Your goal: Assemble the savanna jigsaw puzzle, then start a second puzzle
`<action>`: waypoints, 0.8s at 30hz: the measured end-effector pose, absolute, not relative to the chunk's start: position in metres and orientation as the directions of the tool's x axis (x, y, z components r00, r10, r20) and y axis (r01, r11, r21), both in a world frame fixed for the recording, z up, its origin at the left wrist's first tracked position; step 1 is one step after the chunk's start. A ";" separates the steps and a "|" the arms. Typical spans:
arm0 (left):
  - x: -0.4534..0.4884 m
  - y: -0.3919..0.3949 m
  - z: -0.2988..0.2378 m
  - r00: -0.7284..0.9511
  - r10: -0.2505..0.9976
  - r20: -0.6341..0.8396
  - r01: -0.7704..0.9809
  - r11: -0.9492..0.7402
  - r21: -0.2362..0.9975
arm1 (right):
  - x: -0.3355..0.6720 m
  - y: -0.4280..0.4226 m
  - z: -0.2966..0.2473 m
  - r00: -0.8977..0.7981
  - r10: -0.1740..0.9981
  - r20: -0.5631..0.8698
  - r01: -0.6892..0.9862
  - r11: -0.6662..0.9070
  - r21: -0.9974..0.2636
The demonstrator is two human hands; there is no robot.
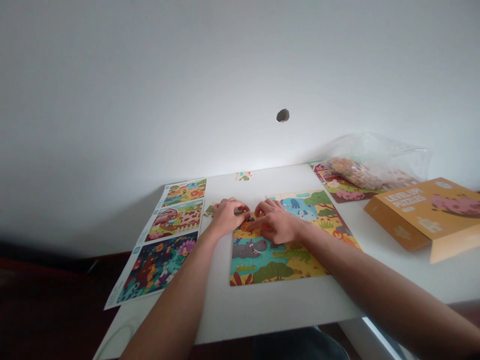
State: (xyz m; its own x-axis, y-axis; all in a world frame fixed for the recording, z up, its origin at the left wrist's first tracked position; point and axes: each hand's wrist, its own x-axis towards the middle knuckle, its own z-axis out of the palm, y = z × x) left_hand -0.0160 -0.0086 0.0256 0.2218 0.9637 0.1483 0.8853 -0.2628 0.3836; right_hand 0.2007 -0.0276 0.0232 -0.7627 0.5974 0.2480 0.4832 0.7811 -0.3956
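A colourful animal jigsaw puzzle (285,250) lies on the white table (262,305), with a grey hippo, green crocodile and blue elephant on it. My left hand (227,216) rests at the puzzle's upper left corner, fingers curled and pinched on a small puzzle piece (245,216). My right hand (275,222) lies over the puzzle's upper middle, fingers bent and pressing on the pieces beside the left hand. The two hands nearly touch.
A reference sheet (165,240) with three pictures lies at the left. One loose piece (243,176) sits near the wall. At the right are an orange puzzle box (423,212), a clear plastic bag of pieces (371,167) and another puzzle picture (337,187).
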 end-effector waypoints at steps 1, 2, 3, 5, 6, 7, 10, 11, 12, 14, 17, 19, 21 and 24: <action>-0.016 -0.009 0.026 0.231 0.963 0.140 0.885 -0.268 0.381 | 0.201 -0.028 0.023 -0.763 0.598 0.246 0.484 0.781 -0.395; -0.016 -0.009 0.027 0.237 0.962 0.133 0.884 -0.270 0.381 | 0.201 -0.028 0.023 -0.762 0.599 0.246 0.485 0.780 -0.396; -0.016 -0.010 0.027 0.240 0.963 0.126 0.883 -0.271 0.382 | 0.200 -0.028 0.023 -0.762 0.599 0.245 0.485 0.779 -0.396; -0.015 -0.009 0.027 0.240 0.964 0.116 0.884 -0.266 0.385 | 0.200 -0.028 0.024 -0.764 0.598 0.243 0.485 0.779 -0.397; -0.015 -0.009 0.027 0.237 0.965 0.113 0.885 -0.262 0.385 | 0.200 -0.028 0.024 -0.764 0.598 0.241 0.485 0.779 -0.398; -0.015 -0.009 0.027 0.234 0.966 0.108 0.887 -0.257 0.384 | 0.200 -0.028 0.024 -0.765 0.598 0.240 0.484 0.779 -0.398; -0.014 -0.009 0.026 0.230 0.968 0.103 0.889 -0.252 0.382 | 0.200 -0.028 0.025 -0.764 0.600 0.237 0.486 0.777 -0.400; -0.015 -0.008 0.026 0.228 0.968 0.102 0.890 -0.250 0.381 | 0.200 -0.028 0.026 -0.762 0.602 0.238 0.488 0.776 -0.400; -0.015 -0.008 0.025 0.227 0.969 0.101 0.891 -0.248 0.380 | 0.201 -0.028 0.026 -0.762 0.602 0.238 0.489 0.776 -0.399; -0.015 -0.008 0.024 0.225 0.969 0.098 0.892 -0.245 0.379 | 0.201 -0.029 0.026 -0.761 0.604 0.238 0.490 0.775 -0.399; -0.016 -0.008 0.022 0.219 0.971 0.096 0.899 -0.239 0.366 | 0.201 -0.029 0.026 -0.762 0.601 0.241 0.485 0.776 -0.402; -0.017 -0.007 0.021 0.214 0.972 0.099 0.906 -0.236 0.351 | 0.200 -0.029 0.026 -0.759 0.602 0.248 0.484 0.776 -0.404; -0.017 -0.007 0.021 0.214 0.971 0.104 0.909 -0.237 0.344 | 0.200 -0.029 0.026 -0.759 0.603 0.245 0.485 0.775 -0.405; -0.017 -0.006 0.019 0.243 0.964 0.109 0.898 -0.266 0.351 | 0.200 -0.030 0.028 -0.762 0.607 0.227 0.491 0.769 -0.409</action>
